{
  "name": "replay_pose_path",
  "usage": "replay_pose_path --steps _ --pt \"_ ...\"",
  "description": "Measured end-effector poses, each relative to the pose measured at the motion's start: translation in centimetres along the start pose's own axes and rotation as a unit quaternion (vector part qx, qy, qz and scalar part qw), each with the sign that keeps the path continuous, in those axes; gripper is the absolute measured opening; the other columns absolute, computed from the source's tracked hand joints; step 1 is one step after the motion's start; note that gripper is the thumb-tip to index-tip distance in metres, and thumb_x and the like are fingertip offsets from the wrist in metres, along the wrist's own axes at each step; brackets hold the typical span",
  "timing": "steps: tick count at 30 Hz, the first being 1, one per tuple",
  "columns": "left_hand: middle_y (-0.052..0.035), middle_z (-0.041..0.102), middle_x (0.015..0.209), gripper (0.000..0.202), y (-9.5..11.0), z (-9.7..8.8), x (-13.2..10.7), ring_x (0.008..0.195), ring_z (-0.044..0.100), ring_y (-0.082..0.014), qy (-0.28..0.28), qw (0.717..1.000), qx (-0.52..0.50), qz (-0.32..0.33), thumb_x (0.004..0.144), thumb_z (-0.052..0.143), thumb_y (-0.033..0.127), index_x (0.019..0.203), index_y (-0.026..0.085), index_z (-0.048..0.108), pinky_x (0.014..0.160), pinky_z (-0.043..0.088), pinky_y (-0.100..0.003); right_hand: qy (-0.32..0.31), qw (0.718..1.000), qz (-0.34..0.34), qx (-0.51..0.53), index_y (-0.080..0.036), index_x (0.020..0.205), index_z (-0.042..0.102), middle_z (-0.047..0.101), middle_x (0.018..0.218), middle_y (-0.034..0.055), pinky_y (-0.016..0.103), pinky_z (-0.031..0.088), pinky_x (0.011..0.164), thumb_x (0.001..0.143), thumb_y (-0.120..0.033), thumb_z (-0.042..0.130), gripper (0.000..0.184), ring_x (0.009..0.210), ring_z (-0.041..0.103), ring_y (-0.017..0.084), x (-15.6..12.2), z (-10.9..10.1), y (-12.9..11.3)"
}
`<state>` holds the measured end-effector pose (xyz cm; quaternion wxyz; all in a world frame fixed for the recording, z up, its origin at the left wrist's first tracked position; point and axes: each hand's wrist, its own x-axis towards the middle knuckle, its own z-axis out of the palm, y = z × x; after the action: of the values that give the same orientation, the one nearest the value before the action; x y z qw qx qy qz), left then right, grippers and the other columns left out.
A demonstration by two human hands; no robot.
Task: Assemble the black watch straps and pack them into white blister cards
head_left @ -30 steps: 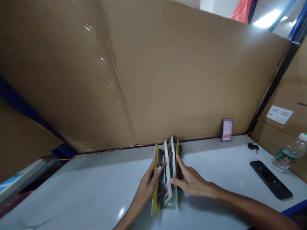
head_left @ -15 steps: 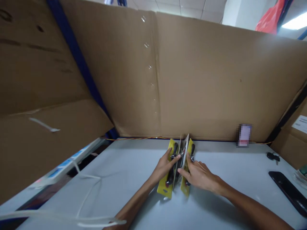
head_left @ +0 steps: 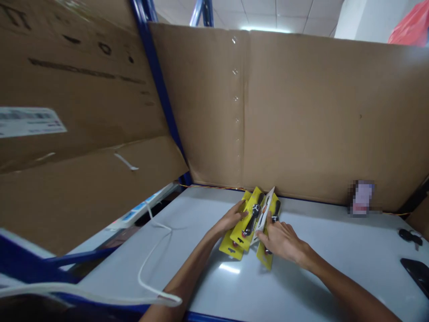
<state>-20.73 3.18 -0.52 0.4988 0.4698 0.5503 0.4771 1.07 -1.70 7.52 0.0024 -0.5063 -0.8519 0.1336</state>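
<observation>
Near the back of the white table, my left hand (head_left: 231, 219) is closed on the left edge of a yellow carded pack (head_left: 239, 232). That pack carries a black tool with a round chrome head and leans face up over another yellow card (head_left: 231, 250). My right hand (head_left: 281, 237) pinches a tilted card that shows its white back (head_left: 266, 212), with thumb and forefinger along its right side. Below this hand lies one more yellow pack (head_left: 266, 264) with a black and chrome tool, partly hidden by the fingers.
Cardboard walls (head_left: 301, 112) stand behind and to the left. A white power strip (head_left: 134, 212) runs along the left edge, and a white cable (head_left: 147, 259) loops over the table (head_left: 208, 281). Keys (head_left: 410, 237), a black phone-like object (head_left: 417, 273) and a blurred upright item (head_left: 362, 199) are right.
The left upright pack has tipped leftward and now shows its yellow front, lying over the one beneath. The white-backed card stays tilted in my right hand. The view has turned left.
</observation>
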Motion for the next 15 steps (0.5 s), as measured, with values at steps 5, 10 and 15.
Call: replay_pose_path --steps 5,10,15 --pt "-0.0173 0.062 0.139 0.073 0.3 -1.0 0.4 0.127 0.058 -0.0369 0.066 0.994 0.086 0.032 0.068 0.073 0.046 0.132 0.012 0.062 0.107 0.046 -0.043 -0.001 0.999 -0.022 -0.030 -0.009 0.131 0.059 0.074 0.109 0.0206 0.036 0.050 0.081 0.100 -0.043 0.042 0.049 0.100 0.072 0.032 0.8 0.8 0.0" --pt "-0.0125 0.067 0.134 0.052 0.4 -0.9 0.5 0.128 0.058 -0.0327 0.079 0.975 0.196 0.067 0.080 0.060 0.036 0.127 0.014 0.068 0.110 0.042 -0.042 0.025 0.998 -0.037 -0.037 -0.011 0.117 0.066 0.075 0.106 0.0205 0.037 0.050 0.075 0.099 -0.042 0.044 0.042 0.096 0.073 0.033 1.1 1.9 0.6" --pt "-0.0149 0.061 0.141 0.053 0.4 -0.9 0.5 0.135 0.053 -0.0303 0.093 0.952 0.288 0.055 0.086 0.054 0.025 0.136 0.012 0.062 0.113 0.038 -0.039 0.051 0.998 -0.023 -0.008 -0.014 0.117 0.063 0.076 0.103 0.0159 0.033 0.048 0.073 0.097 -0.037 0.048 0.034 0.095 0.073 0.030 1.3 1.9 0.2"
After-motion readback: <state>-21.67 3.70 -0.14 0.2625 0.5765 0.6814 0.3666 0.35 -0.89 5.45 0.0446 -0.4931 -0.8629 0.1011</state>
